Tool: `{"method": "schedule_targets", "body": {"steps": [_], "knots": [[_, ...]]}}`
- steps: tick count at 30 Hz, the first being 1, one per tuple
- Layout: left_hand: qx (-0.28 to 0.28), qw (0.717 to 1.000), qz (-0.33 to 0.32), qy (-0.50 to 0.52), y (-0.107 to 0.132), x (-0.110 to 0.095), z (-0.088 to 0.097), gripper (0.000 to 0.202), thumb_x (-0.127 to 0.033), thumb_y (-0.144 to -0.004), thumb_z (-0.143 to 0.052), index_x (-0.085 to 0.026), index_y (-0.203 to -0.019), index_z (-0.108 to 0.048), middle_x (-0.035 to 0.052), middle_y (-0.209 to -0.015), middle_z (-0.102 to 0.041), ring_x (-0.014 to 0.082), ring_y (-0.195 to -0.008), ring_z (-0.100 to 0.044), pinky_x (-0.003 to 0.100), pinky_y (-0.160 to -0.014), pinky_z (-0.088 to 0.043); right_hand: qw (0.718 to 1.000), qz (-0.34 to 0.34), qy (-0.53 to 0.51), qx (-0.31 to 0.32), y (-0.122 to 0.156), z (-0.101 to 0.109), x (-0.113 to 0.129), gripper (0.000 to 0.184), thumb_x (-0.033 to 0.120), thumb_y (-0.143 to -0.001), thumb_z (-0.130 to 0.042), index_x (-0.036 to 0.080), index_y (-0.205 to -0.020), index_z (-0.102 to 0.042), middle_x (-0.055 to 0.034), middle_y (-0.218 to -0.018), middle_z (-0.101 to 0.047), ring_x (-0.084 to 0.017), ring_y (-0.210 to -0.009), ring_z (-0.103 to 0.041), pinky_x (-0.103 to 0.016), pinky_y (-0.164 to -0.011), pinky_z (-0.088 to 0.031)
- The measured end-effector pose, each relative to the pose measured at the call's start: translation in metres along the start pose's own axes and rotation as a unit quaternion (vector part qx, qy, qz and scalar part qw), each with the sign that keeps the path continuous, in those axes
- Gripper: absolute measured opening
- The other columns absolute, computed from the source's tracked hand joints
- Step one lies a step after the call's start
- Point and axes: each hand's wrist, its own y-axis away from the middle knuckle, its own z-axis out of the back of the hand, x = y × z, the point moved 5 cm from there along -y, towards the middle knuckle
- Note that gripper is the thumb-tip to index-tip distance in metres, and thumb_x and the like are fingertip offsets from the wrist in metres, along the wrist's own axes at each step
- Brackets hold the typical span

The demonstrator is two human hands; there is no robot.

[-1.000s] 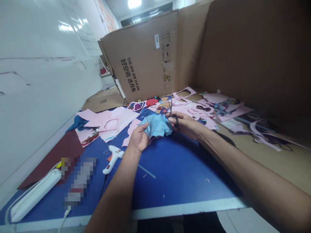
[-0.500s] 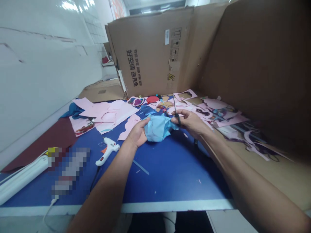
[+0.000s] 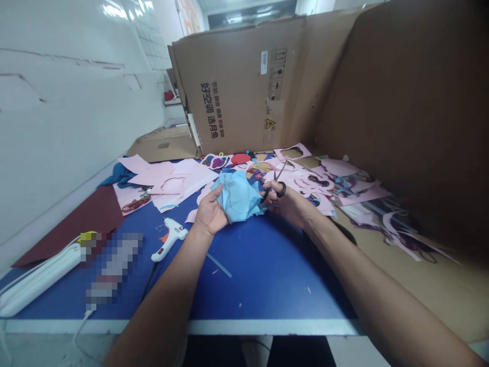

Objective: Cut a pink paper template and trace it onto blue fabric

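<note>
My left hand (image 3: 212, 213) is closed on the left side of a light blue cloth (image 3: 237, 196), thumb on top. A dark curved line is drawn across the cloth, and its edges are loose and crumpled. My right hand (image 3: 286, 203) has a pair of scissors (image 3: 281, 189) with black handles around its fingers. The blades point up and away, slightly apart, and are clear of the cloth. The fingertips of my right hand are at the cloth's right edge; whether they pinch it I cannot tell.
A white glue gun (image 3: 170, 237) lies left of my left forearm, near a blurred power strip (image 3: 114, 267). Pink felt sheets (image 3: 183, 176) and several cut scraps (image 3: 344, 168) cover the far side. Tall cardboard (image 3: 244, 92) stands behind and on the right. A thin clear strip (image 3: 219, 265) lies in front.
The cloth has turned and spread, so more of its drawn line shows. My right hand has rotated, tipping the scissors' blades to the right, and the handle loops now show around the fingers.
</note>
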Motion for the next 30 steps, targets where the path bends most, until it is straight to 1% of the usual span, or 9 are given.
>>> {"method": "schedule_targets", "body": {"steps": [4, 8, 13, 16, 20, 22, 24, 26, 30], "knots": [[0.005, 1.000, 0.024, 0.019, 0.000, 0.003, 0.000, 0.052, -0.031, -0.109, -0.042, -0.012, -0.149, -0.069, 0.0158, -0.128, -0.085, 0.0325, -0.140, -0.072, 0.054, -0.132, -0.043, 0.999, -0.015, -0.028, 0.010, 0.002, -0.008, -0.004, 0.056, 0.049, -0.059, -0.106, 0.030, -0.102, -0.076, 0.0035, -0.092, -0.074, -0.015, -0.075, -0.058, -0.029, -0.067, -0.045], [0.003, 0.998, 0.041, 0.051, -0.001, 0.006, 0.002, 0.052, -0.028, -0.106, -0.045, -0.006, -0.146, -0.070, 0.0196, -0.128, -0.084, 0.0340, -0.140, -0.072, 0.054, -0.131, -0.044, 0.999, -0.026, -0.038, 0.015, 0.003, -0.013, -0.009, 0.060, 0.043, -0.056, -0.108, 0.030, -0.106, -0.078, 0.0059, -0.081, -0.065, -0.013, -0.070, -0.054, -0.027, -0.063, -0.043], [-0.006, 0.998, 0.029, 0.061, 0.000, 0.004, 0.006, 0.045, -0.027, -0.104, -0.048, -0.009, -0.135, -0.076, 0.0164, -0.118, -0.086, 0.0334, -0.139, -0.073, 0.055, -0.133, -0.041, 0.999, -0.020, -0.032, 0.002, 0.002, -0.013, -0.013, 0.060, 0.046, -0.056, -0.109, 0.028, -0.104, -0.079, 0.0064, -0.076, -0.060, -0.012, -0.066, -0.050, -0.025, -0.058, -0.039], [-0.013, 0.997, 0.021, 0.069, 0.001, 0.002, 0.007, 0.044, -0.026, -0.103, -0.048, -0.008, -0.131, -0.077, 0.0164, -0.115, -0.087, 0.0335, -0.141, -0.071, 0.054, -0.134, -0.038, 1.000, -0.009, -0.014, -0.013, 0.001, -0.011, -0.014, 0.057, 0.056, -0.062, -0.105, 0.027, -0.104, -0.080, 0.0059, -0.075, -0.057, -0.013, -0.066, -0.048, -0.026, -0.059, -0.039], [-0.007, 0.997, 0.001, 0.081, 0.002, -0.001, 0.003, 0.046, -0.026, -0.103, -0.046, -0.010, -0.134, -0.076, 0.0148, -0.117, -0.087, 0.0319, -0.144, -0.069, 0.052, -0.136, -0.036, 0.999, 0.011, 0.027, -0.030, 0.001, -0.007, -0.014, 0.054, 0.070, -0.078, -0.091, 0.024, -0.104, -0.082, 0.0033, -0.073, -0.056, -0.018, -0.072, -0.056, -0.030, -0.064, -0.042], [-0.005, 0.996, -0.011, 0.084, 0.002, -0.003, 0.002, 0.049, -0.026, -0.103, -0.045, -0.010, -0.139, -0.073, 0.0147, -0.120, -0.087, 0.0311, -0.146, -0.068, 0.051, -0.137, -0.034, 0.998, 0.027, 0.045, -0.037, 0.002, -0.006, -0.012, 0.050, 0.069, -0.083, -0.089, 0.023, -0.102, -0.083, 0.0022, -0.071, -0.056, -0.021, -0.078, -0.059, -0.032, -0.067, -0.042], [0.001, 0.996, -0.016, 0.083, 0.003, -0.005, 0.001, 0.052, -0.026, -0.102, -0.045, -0.009, -0.145, -0.070, 0.0155, -0.124, -0.085, 0.0313, -0.149, -0.065, 0.052, -0.137, -0.033, 0.997, 0.044, 0.054, -0.046, 0.003, -0.004, -0.010, 0.046, 0.066, -0.084, -0.089, 0.022, -0.097, -0.082, 0.0011, -0.074, -0.057, -0.021, -0.080, -0.058, -0.033, -0.069, -0.042], [0.012, 0.997, -0.013, 0.078, 0.003, -0.006, 0.001, 0.055, -0.027, -0.101, -0.046, -0.009, -0.149, -0.068, 0.0160, -0.130, -0.084, 0.0319, -0.151, -0.063, 0.053, -0.137, -0.034, 0.996, 0.056, 0.050, -0.051, 0.004, -0.005, -0.007, 0.042, 0.061, -0.081, -0.092, 0.023, -0.092, -0.081, -0.0007, -0.082, -0.063, -0.020, -0.081, -0.056, -0.034, -0.071, -0.044], [0.014, 0.997, -0.018, 0.075, 0.003, -0.008, 0.004, 0.055, -0.028, -0.102, -0.045, -0.011, -0.150, -0.068, 0.0150, -0.131, -0.084, 0.0309, -0.150, -0.064, 0.052, -0.136, -0.036, 0.997, 0.056, 0.004, -0.049, 0.003, -0.011, -0.008, 0.044, 0.049, -0.063, -0.104, 0.027, -0.085, -0.073, -0.0007, -0.094, -0.071, -0.018, -0.078, -0.056, -0.033, -0.069, -0.047]]}}
